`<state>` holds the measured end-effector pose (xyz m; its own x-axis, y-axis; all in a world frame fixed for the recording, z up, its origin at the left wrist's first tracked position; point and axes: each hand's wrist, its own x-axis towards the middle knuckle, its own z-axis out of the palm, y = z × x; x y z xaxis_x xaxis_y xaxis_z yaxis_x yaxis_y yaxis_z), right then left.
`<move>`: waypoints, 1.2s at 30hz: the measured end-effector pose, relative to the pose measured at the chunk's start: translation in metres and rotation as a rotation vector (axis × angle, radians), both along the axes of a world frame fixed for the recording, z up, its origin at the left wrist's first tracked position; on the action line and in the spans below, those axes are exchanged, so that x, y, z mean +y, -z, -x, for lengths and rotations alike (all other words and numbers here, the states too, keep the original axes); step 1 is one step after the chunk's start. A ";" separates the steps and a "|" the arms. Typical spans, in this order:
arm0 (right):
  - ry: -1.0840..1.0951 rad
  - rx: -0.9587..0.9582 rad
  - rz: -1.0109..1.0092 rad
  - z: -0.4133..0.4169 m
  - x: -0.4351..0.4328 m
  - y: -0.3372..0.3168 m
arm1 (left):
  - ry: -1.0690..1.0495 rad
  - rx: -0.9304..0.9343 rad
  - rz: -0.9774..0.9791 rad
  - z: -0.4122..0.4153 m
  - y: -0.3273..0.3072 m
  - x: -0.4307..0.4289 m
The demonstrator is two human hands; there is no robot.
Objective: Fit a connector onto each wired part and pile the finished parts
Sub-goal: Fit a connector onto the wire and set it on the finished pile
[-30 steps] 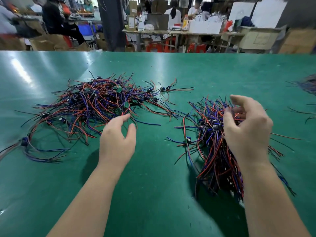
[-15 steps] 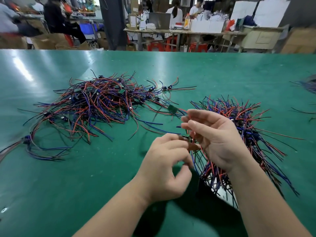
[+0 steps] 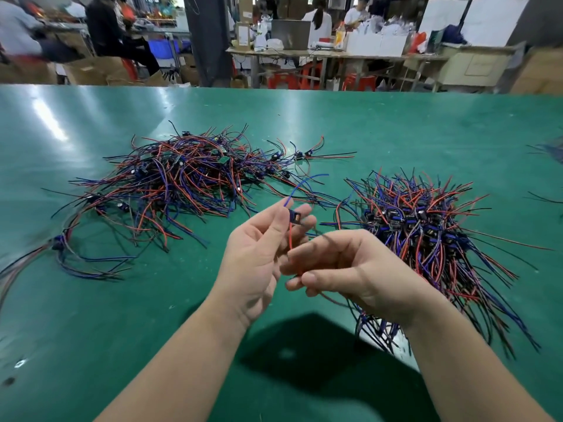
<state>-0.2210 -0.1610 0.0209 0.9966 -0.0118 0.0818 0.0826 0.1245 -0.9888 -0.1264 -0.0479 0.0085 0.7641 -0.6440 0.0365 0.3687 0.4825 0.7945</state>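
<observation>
Small wired part (image 3: 295,217) pinched at the fingertips of the left hand (image 3: 259,260).
The right hand (image 3: 350,269), fingers curled, pinches its red wire (image 3: 290,239) just below. A loose heap (image 3: 182,178) lies beyond the left hand and a denser heap (image 3: 426,233) beyond the right, both on the green table (image 3: 122,330).

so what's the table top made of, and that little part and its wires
Table top: green mat, likely rubber or vinyl; semi-gloss, reflecting light streaks. Small part pinched by the left hand: probably dark moulded plastic with a coppery glint. Its red wire and blue wire: glossy, flexible plastic insulation.
</observation>
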 end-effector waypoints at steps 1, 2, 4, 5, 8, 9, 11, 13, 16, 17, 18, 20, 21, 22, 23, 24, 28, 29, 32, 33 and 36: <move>-0.028 0.027 0.027 0.000 0.000 0.002 | 0.023 0.021 0.019 -0.001 -0.001 0.002; -0.032 0.053 0.052 0.000 0.001 0.002 | 0.047 0.036 0.038 -0.003 -0.002 0.003; 0.057 0.105 0.067 -0.001 0.001 0.002 | 0.099 0.071 0.071 -0.006 -0.005 0.008; 0.137 0.131 0.036 -0.003 0.000 0.004 | 0.128 0.086 0.084 -0.008 -0.007 0.010; 0.354 0.154 -0.115 -0.007 -0.005 0.001 | 0.224 0.080 0.095 -0.010 -0.009 0.012; 0.365 0.148 -0.145 -0.008 -0.008 0.001 | 0.263 0.070 0.089 -0.009 -0.009 0.013; 0.282 0.150 -0.131 -0.007 -0.010 0.001 | 0.339 0.060 0.072 -0.005 -0.007 0.012; 0.212 0.136 -0.096 -0.006 -0.010 0.001 | 0.373 0.067 0.055 -0.003 -0.006 0.012; 0.235 0.087 -0.141 -0.005 -0.010 0.001 | 0.389 0.050 0.016 -0.005 -0.005 0.015; 0.234 0.083 -0.164 -0.005 -0.011 0.002 | 0.401 0.036 -0.007 -0.006 -0.005 0.016; 0.229 0.089 -0.185 -0.004 -0.011 0.002 | 0.415 0.022 -0.033 -0.007 -0.003 0.017; 0.250 0.113 -0.197 -0.004 -0.010 0.002 | 0.435 0.010 -0.091 -0.006 -0.001 0.016; 0.281 0.118 -0.190 -0.005 -0.010 0.003 | 0.431 0.014 -0.127 -0.004 0.000 0.015; 0.319 0.113 -0.182 -0.007 -0.010 0.004 | 0.415 0.023 -0.171 -0.004 0.001 0.013; 0.358 0.096 -0.186 -0.008 -0.009 0.004 | 0.395 0.027 -0.225 -0.003 0.002 0.011; 0.402 0.077 -0.195 -0.009 -0.009 0.005 | 0.381 0.020 -0.282 -0.003 0.001 0.009; 0.526 0.078 -0.066 -0.010 -0.013 0.006 | 0.346 -0.076 -0.407 -0.005 0.002 0.007; 0.534 0.083 -0.011 -0.010 -0.014 0.007 | 0.324 -0.099 -0.411 -0.005 0.003 0.008; 0.573 0.084 0.110 -0.012 -0.013 0.010 | 0.305 -0.150 -0.421 -0.004 0.006 0.009; 0.592 0.077 0.119 -0.012 -0.012 0.010 | 0.316 -0.165 -0.429 -0.004 0.007 0.010; 0.694 0.036 0.038 -0.011 -0.016 0.004 | 0.427 -0.211 -0.445 -0.004 0.007 0.013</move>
